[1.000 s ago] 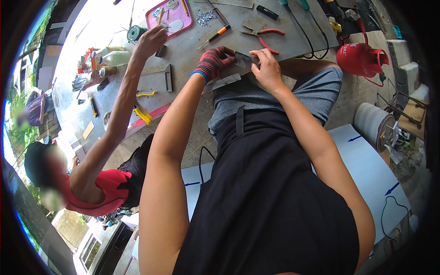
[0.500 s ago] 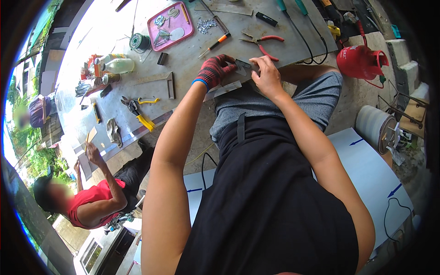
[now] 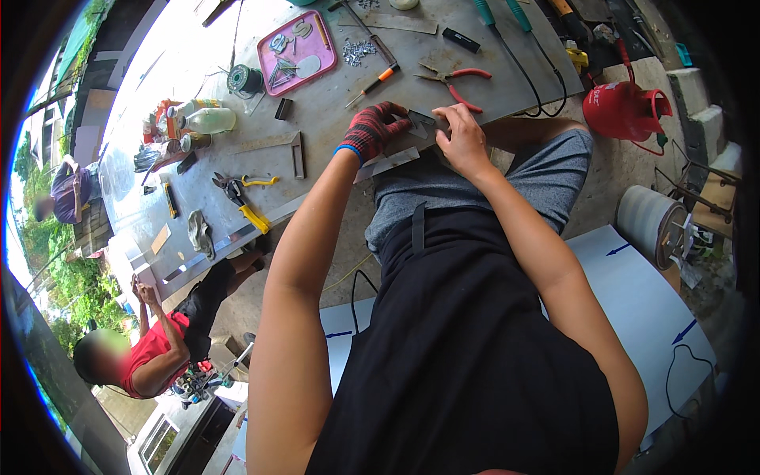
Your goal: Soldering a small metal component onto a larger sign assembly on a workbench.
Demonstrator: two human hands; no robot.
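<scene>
My left hand (image 3: 375, 133), in a red and black knit glove with a blue cuff, is closed on the left edge of a small grey flat metal piece (image 3: 420, 122) near the table's front edge. My bare right hand (image 3: 462, 144) pinches the right side of the same piece, fingers bent. Just below the left hand a thin metal strip (image 3: 394, 163) lies along the table edge. Beyond the hands are red-handled pliers (image 3: 453, 75), lying with their jaws apart, and an orange and black screwdriver-like tool (image 3: 378, 80). The fingertips' exact contact is partly hidden.
A pink tray (image 3: 330, 65) with small metal parts lies on the metal table (image 3: 348, 32). Yellow-handled snips (image 3: 239, 196), a steel square (image 3: 297, 154), a wire spool (image 3: 245, 80) and bottles (image 3: 210, 119) stand leftward. A red gas cylinder (image 3: 621, 109) is at right; a co-worker (image 3: 162, 348) works at left.
My hands stay on the metal piece, with only a slight shift. The co-worker at left has leaned and moved their hands lower along the table's edge. Another person shows at far left.
</scene>
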